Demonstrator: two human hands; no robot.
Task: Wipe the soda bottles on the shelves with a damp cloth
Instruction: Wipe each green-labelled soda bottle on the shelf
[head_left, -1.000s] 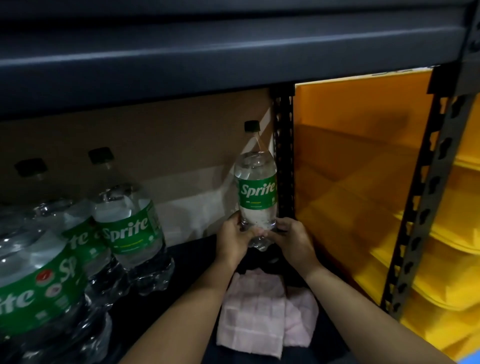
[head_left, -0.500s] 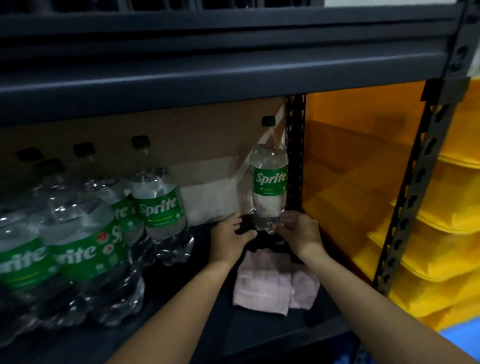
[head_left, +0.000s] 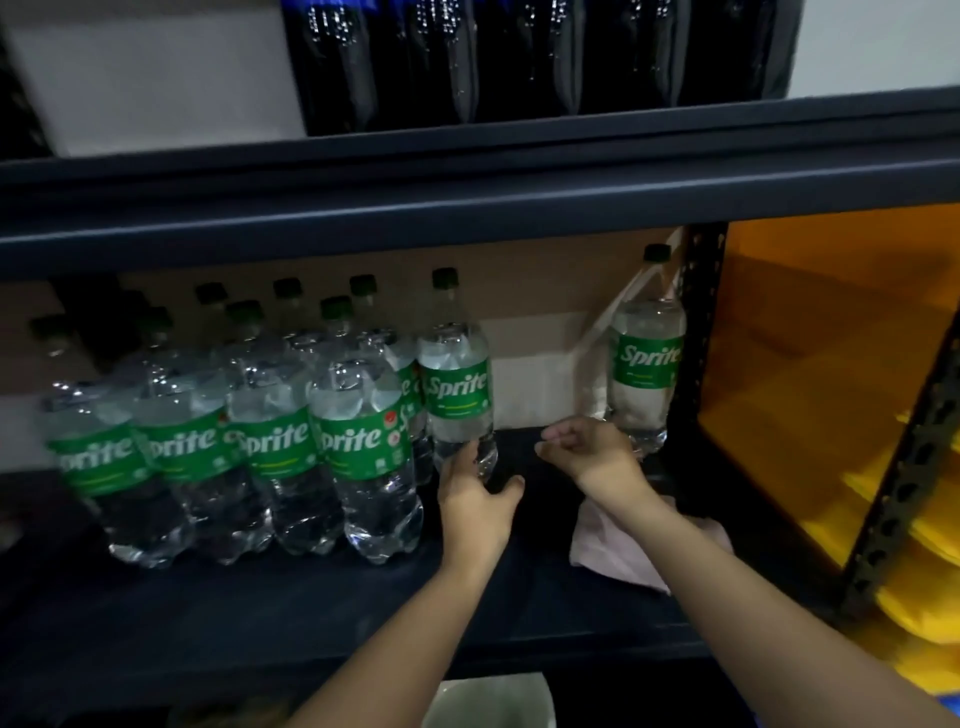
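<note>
The middle shelf carried at least nine Sprite bottles; further ones at the dim left could not be counted. One pink cloth was present.

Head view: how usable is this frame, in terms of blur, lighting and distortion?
Head view: dim and soft throughout; the Sprite bottles at the left smear, the lone Sprite bottle at the right reads more clearly. The shelf edge bows from the wide lens. The dark bottles above lose detail; the orange bins are brightest.
</note>
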